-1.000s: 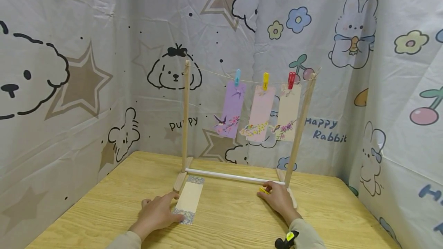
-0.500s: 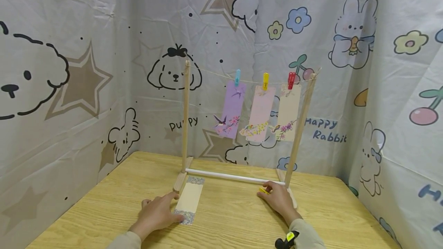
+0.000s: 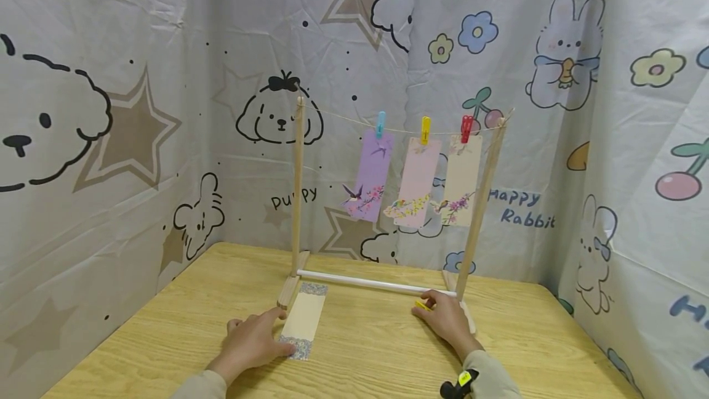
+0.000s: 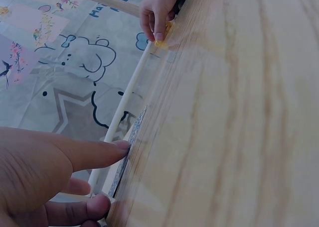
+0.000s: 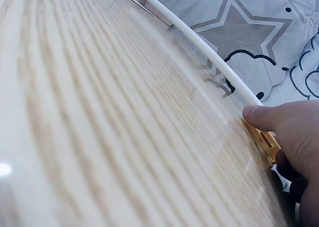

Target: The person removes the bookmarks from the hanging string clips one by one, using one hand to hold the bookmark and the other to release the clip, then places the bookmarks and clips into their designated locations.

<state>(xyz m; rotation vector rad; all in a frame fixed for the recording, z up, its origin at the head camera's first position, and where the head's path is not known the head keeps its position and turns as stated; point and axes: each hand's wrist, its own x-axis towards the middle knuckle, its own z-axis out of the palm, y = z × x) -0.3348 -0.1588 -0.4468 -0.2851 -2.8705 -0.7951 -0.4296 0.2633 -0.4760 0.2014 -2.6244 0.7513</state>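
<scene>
- On my feed I count four paper bookmarks (image 3: 304,316)
- I see four plastic clothespins (image 3: 425,130)
- One left hand (image 3: 252,342), one right hand (image 3: 445,318)
- Two wooden uprights (image 3: 298,189)
- One white crossbar (image 3: 371,282)
- One wood-grain table (image 3: 365,337)

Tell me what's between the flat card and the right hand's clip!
Just bare wooden tabletop lies between the flat card and the yellow clip, in the head view.

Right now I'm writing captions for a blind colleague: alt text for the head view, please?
A person's left hand touches a card on a table while the right hand holds a yellow clip. Beyond them, three cards hang clipped to a string between wooden posts.
</scene>
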